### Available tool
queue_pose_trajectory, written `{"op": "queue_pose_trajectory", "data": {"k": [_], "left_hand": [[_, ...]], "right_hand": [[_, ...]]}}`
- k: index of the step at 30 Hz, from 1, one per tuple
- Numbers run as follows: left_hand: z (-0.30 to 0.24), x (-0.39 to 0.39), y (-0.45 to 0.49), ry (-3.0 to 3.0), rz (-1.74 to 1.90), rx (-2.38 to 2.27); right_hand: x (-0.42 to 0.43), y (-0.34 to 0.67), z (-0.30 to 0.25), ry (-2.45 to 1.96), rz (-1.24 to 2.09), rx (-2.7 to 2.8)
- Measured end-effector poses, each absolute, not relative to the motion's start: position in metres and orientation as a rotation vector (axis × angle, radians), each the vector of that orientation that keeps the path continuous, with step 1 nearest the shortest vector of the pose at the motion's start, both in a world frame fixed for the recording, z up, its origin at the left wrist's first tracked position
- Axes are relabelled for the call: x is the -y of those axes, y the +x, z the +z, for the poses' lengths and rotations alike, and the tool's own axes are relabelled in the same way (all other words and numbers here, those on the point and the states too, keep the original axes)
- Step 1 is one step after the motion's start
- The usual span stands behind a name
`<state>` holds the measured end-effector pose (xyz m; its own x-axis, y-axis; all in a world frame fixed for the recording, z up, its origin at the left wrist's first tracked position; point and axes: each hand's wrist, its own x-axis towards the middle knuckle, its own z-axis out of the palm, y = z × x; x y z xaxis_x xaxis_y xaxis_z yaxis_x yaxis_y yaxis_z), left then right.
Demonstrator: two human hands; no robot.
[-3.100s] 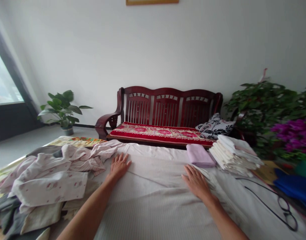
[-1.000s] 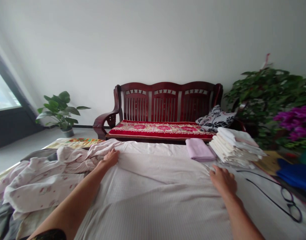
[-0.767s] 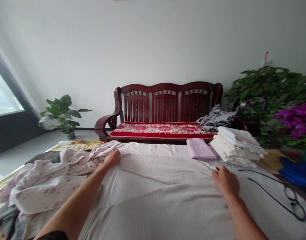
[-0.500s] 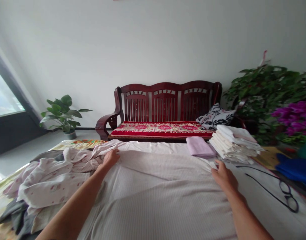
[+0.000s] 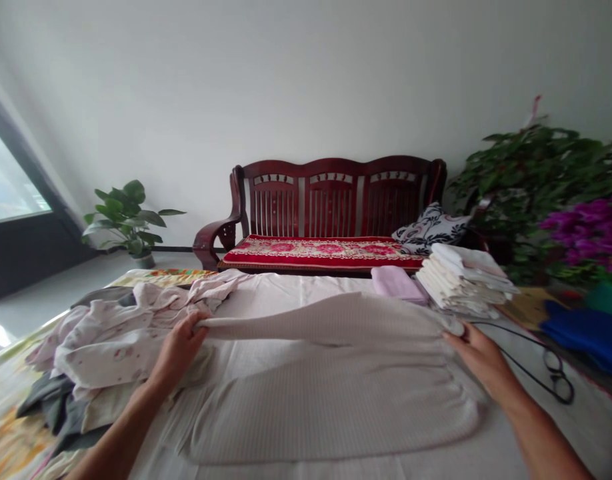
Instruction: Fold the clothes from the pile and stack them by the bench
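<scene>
Currently, head view.
Left hand (image 5: 179, 350): forearm stretched forward, thumb and fingers pinched shut on the left corner of the ribbed cloth (image 5: 331, 407), raised off the surface.
Right hand (image 5: 479, 353): arm stretched forward, fingers closed on the cloth's right corner at like height.
Ribbed cloth: off-white, soft, fine-ribbed weave. It lies flat before the person, far edge lifted taut between both hands, near edge rounded.
Left of the cloth: crumpled flower-print heap (image 5: 111, 340).
Beyond its right corner: stack of folded cream linens (image 5: 466, 287) and lilac folded piece (image 5: 396, 283).
Right of it: black spectacles (image 5: 556, 377).
</scene>
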<state>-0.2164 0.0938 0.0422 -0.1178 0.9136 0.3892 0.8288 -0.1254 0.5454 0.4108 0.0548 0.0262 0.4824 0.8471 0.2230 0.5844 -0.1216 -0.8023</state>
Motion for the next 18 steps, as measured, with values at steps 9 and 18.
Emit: {"op": "queue_pose_trajectory", "data": {"k": [9, 18], "left_hand": [[0.005, -0.017, -0.257, 1.933, 1.001, -1.644], [-0.005, 0.019, -0.27, 2.156, 0.825, -1.573]], "right_hand": [[-0.011, 0.403, 0.026, -1.398, 0.884, 0.889], [0.005, 0.43, 0.018, -1.406, 1.01, 1.068]]}}
